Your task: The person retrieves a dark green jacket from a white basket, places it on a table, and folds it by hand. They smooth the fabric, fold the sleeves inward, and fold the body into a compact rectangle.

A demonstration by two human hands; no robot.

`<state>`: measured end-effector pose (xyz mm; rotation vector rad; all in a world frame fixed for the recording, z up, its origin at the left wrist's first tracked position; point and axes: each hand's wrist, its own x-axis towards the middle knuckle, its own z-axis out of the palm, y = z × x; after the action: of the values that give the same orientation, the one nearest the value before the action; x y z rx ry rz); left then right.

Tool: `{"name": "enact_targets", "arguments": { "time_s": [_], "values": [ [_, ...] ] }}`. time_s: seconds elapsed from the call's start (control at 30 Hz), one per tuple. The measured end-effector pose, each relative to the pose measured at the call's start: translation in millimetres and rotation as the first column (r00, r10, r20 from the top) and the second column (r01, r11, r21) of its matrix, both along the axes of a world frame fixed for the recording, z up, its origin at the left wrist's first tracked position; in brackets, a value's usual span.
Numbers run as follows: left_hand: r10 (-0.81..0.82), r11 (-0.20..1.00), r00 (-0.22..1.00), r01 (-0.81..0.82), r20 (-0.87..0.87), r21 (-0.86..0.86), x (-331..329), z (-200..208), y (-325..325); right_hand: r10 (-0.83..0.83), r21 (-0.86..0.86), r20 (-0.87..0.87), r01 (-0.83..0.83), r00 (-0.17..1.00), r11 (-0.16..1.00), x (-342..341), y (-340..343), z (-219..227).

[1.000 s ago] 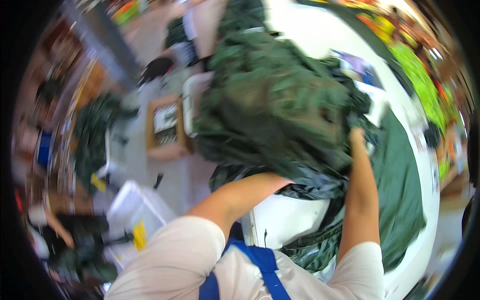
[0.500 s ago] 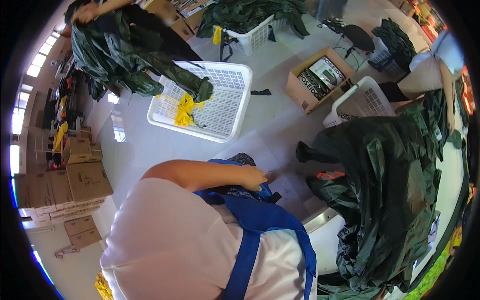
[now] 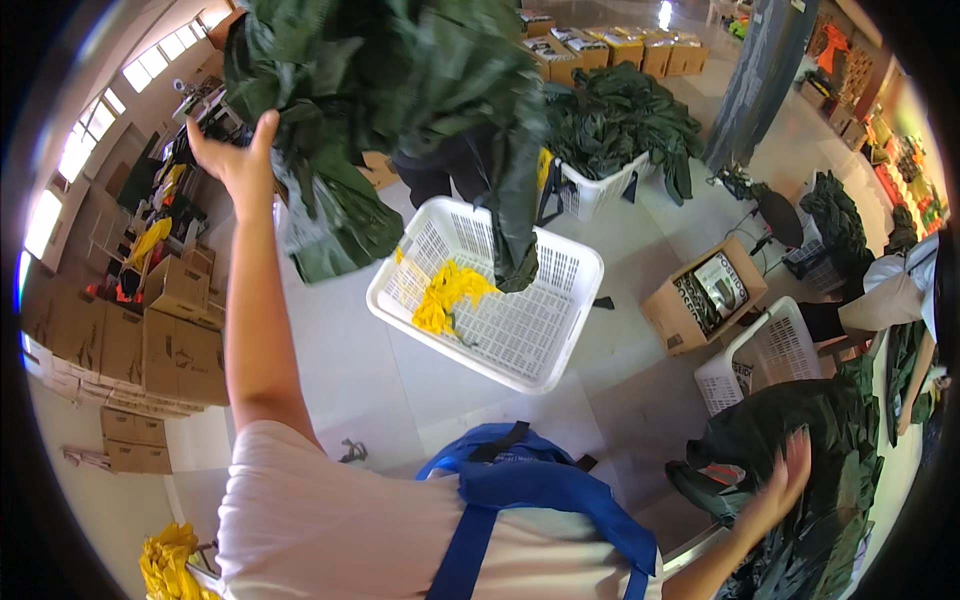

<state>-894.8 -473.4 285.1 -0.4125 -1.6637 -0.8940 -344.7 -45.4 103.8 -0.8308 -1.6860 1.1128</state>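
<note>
Pale floor (image 3: 355, 345) carries a white basket (image 3: 575, 268), overhung by a dark green garment (image 3: 390, 90). Newly raised, the left hand (image 3: 238, 168) spreads wide beside it, within reach, contact unclear; the right hand (image 3: 776, 490), loosely open, holds nothing visible near dark garments (image 3: 835, 425).

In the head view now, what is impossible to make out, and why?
Head view:
Top of the green garment: cut off by the upper edge.
Person behind it: upper body hidden by the garment.
Whether the left hand touches the garment: unclear, they overlap.
Yellow bundle: cut off by the lower edge.
</note>
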Motion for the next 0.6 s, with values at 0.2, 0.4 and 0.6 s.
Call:
{"name": "enact_targets", "arguments": {
  "time_s": [0.2, 0.4, 0.6],
  "values": [
    [-0.785, 0.596, 0.427, 0.718, 0.45, 0.358, -54, 23, 58, 0.575, -0.226, -0.264, -0.629, 0.775, 0.744, -342, -10, 54],
    [-0.565, 0.454, -0.118, 0.782, 0.816, 0.427, 17, -70, 165, 0.806, -0.196, -0.416, -0.907, 0.421, 0.373, -457, -101, 68],
    [-0.568, -0.071, -0.029, 0.997, 0.822, -0.014, 144, -73, 200, 0.518, -0.385, -0.624, -0.807, 0.585, 0.448, -297, -100, 63]
  ]
}}
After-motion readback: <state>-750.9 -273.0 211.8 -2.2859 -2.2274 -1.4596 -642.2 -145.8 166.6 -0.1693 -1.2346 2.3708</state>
